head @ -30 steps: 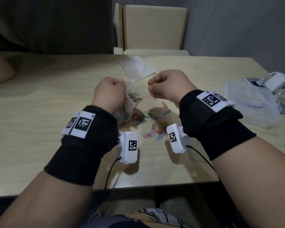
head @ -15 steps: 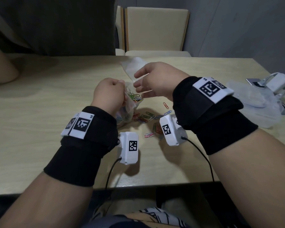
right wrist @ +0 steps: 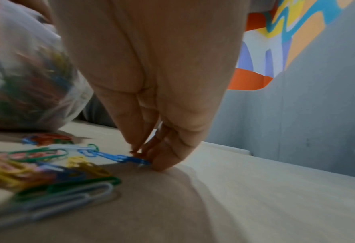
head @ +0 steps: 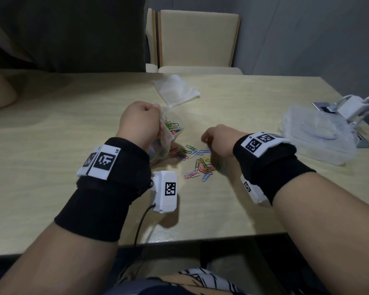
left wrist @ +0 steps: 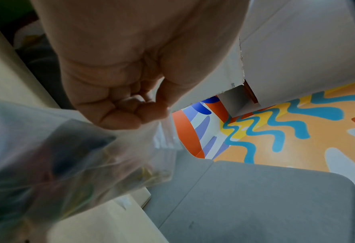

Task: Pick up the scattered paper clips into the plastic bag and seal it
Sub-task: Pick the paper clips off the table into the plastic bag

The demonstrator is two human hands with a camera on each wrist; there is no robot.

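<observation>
My left hand [head: 140,122] grips the rim of a clear plastic bag [head: 168,135] that holds several coloured paper clips; in the left wrist view the curled fingers [left wrist: 120,113] pinch the bag [left wrist: 68,156] at its top edge. Several loose paper clips [head: 197,161] lie scattered on the table between my wrists. My right hand [head: 216,138] is down at the right edge of the scatter. In the right wrist view its fingertips [right wrist: 149,157] pinch the end of a blue paper clip [right wrist: 118,157] on the table, with the bag [right wrist: 37,85] at the left.
A second empty clear bag [head: 176,90] lies further back on the wooden table [head: 51,145]. A clear plastic box [head: 317,135] and white chargers [head: 349,107] sit at the right. A chair [head: 197,39] stands behind the table. The table's front edge is close to my forearms.
My right hand was up at the bag's mouth half a second ago; it has come down and to the right onto the loose clips. The left hand holds the bag in the same place.
</observation>
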